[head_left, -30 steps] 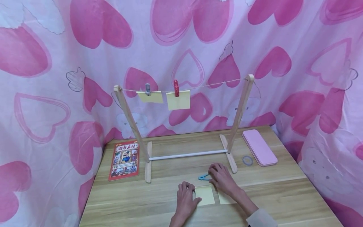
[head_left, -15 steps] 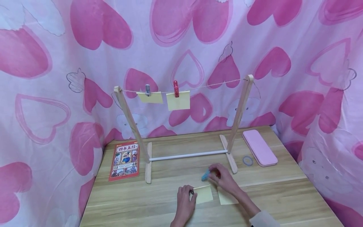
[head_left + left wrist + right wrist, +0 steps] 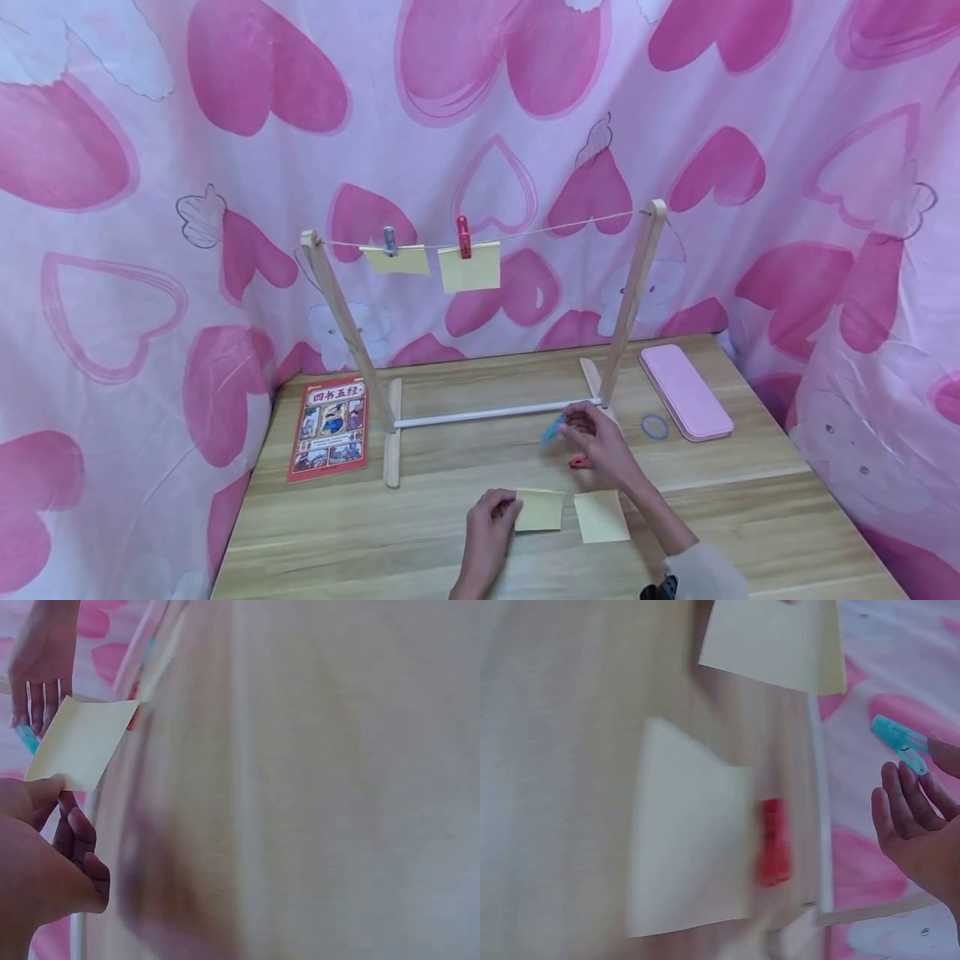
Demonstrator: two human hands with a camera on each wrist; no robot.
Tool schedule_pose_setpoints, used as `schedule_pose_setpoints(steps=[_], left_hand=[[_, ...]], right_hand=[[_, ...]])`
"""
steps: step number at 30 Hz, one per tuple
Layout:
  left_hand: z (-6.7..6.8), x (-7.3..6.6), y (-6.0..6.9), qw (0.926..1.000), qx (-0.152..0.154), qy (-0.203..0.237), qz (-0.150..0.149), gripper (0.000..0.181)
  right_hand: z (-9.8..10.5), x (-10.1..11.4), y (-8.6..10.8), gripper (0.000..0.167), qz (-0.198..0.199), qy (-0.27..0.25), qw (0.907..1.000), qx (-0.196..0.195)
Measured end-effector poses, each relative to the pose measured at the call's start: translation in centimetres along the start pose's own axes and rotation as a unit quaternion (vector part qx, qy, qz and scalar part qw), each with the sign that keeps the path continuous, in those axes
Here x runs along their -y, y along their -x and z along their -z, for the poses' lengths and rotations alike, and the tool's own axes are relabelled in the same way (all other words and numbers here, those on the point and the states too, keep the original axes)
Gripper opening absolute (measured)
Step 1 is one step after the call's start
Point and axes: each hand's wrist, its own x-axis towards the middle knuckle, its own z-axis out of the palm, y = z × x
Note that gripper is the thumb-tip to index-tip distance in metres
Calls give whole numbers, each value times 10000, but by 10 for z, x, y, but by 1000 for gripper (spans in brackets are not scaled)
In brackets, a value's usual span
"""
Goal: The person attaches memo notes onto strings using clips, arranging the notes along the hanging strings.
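Note:
My left hand (image 3: 487, 533) pinches a pale yellow sticky note (image 3: 540, 509) at its left edge, thumb against the paper in the left wrist view (image 3: 84, 742). Lifted above the table, my right hand (image 3: 600, 446) holds a blue clothespin (image 3: 900, 742) between thumb and fingers. On the table under that hand lies a red clothespin (image 3: 580, 461). A second yellow sticky note (image 3: 602, 517) lies to the right of the held one. Behind, a grey clothespin (image 3: 389, 241) and another red clothespin (image 3: 464, 238) fix two notes (image 3: 470, 268) to a string.
A wooden stand (image 3: 341, 317) carries the string (image 3: 570, 223) between two posts, with a white rod (image 3: 495, 412) low across. A red book (image 3: 328, 429) lies left; a pink case (image 3: 685, 392) and a bluish ring (image 3: 655, 427) lie right. A heart-patterned curtain (image 3: 495, 100) surrounds the table.
My right hand has picked up the blue clothespin and moved up and away, uncovering the red clothespin. My left hand has lifted its sticky note off the table.

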Motion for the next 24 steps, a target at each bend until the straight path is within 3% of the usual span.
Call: schedule_pose_setpoints(steps=[1,2,4,7,8,9,16,19,24], left_hand=[[-2,6,-4,9995,-85,72,-300,4],[-1,3,-7,9991,-118,66,-406,5],[4,-21,-13,9986,-127,136,-500,6],[14,-72,-20,9976,-206,219,-627,10],[19,-91,-23,9987,-196,272,-392,10],[21,-102,-28,9984,-243,360,-349,10],[35,-163,-68,9939,-670,640,-606,12],[38,-189,-84,9917,-748,784,-695,15],[39,-226,-104,9871,-763,1127,-837,18]], right_hand=[[2,6,-2,28,97,42,9999,-29],[5,13,-5,29,215,61,9997,-40],[12,29,-9,30,474,237,9986,-4],[25,62,-16,29,827,640,9945,100],[30,74,-19,29,969,744,9924,122],[35,87,-21,28,1134,874,9896,132],[63,166,-37,26,2685,1075,9572,46],[68,191,-44,26,3053,1089,9460,-32],[75,224,-57,24,3348,1024,9367,-7]])
